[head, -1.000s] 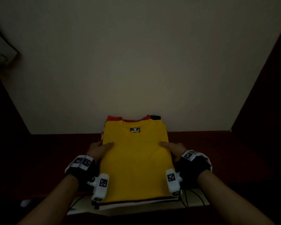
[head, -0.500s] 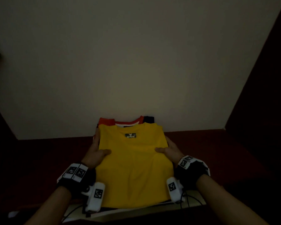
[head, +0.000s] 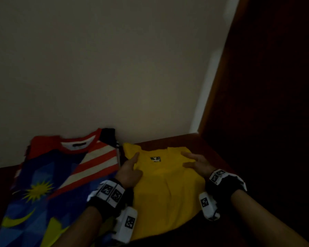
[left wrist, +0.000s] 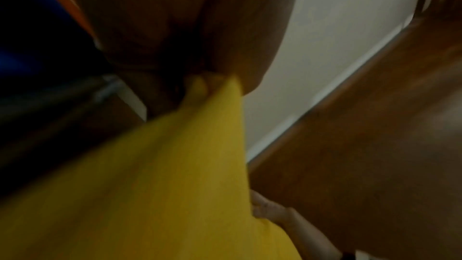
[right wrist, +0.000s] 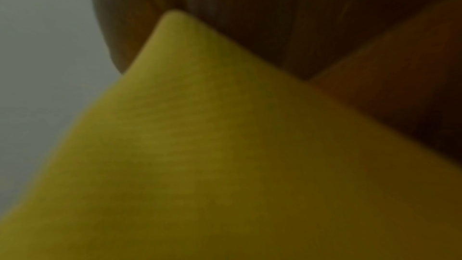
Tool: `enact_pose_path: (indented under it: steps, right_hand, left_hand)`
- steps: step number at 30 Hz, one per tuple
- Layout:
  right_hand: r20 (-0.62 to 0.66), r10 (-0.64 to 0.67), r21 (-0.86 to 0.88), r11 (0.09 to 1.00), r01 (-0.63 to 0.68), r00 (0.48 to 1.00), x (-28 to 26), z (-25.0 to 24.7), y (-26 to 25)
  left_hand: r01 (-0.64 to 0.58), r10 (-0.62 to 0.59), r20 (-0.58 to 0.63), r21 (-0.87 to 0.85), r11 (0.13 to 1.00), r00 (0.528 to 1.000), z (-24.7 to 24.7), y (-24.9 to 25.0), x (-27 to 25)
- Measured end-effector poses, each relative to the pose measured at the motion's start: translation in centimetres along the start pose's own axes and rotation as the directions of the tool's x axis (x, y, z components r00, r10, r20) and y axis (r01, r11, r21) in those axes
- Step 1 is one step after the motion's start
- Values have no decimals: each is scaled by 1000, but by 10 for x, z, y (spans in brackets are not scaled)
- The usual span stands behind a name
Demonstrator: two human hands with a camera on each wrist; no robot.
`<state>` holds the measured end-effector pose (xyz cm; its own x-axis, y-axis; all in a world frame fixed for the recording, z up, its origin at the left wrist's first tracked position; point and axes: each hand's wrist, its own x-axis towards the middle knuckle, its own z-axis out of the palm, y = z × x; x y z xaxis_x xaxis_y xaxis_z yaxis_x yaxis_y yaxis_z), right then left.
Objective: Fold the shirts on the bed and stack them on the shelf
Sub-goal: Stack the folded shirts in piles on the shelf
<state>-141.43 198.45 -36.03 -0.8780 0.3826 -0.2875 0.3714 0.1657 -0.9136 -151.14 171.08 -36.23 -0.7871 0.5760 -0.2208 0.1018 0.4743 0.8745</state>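
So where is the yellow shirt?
Head view: the yellow shirt lies on the shelf, right of the flag shirt, with left hand and right hand on it.

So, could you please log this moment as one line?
yellow shirt: folded, beside flag shirt | left hand: grips it | right hand: on it

Pale wall at back

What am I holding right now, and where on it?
The folded yellow shirt: the left hand grips its left edge and the right hand its right edge, both near the collar end.
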Motion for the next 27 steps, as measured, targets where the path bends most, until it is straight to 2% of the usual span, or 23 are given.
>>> enact_pose_path:
  steps: [3,4,7,12,14,16,19,23,27]
  right_hand:
    - [-51,41,-135,990,-47,998,16,-49,19]
    - [-58,55,-165,984,-64,997,20,-62,24]
    - [-78,95,-214,971,-109,992,33,-92,34]
    - [-106,138,-342,925,-167,985,60,-121,35]
    - [-157,136,-354,917,-184,978,70,-125,32]
    - [-180,133,-356,915,-191,975,81,-127,29]
    - [-137,131,-327,930,-169,982,96,-123,21]
    - [-178,107,-345,924,-163,978,119,-117,16]
    - [-256,21,-364,924,-117,967,128,-116,6]
  left_hand:
    - [75,-88,110,122,990,990,47,10,35]
    - [93,-108,110,135,986,988,59,13,44]
    - [100,-103,9,177,979,995,84,23,59]
    - [99,-106,62,113,989,992,92,33,91]
    - [101,-105,32,100,990,994,92,35,104]
    - [112,-112,14,16,994,994,94,36,115]
    - [147,-151,-23,-116,982,988,95,39,126]
    - [190,-207,-188,-106,976,960,90,41,138]
    - [157,-178,-279,-97,983,944,85,38,142]
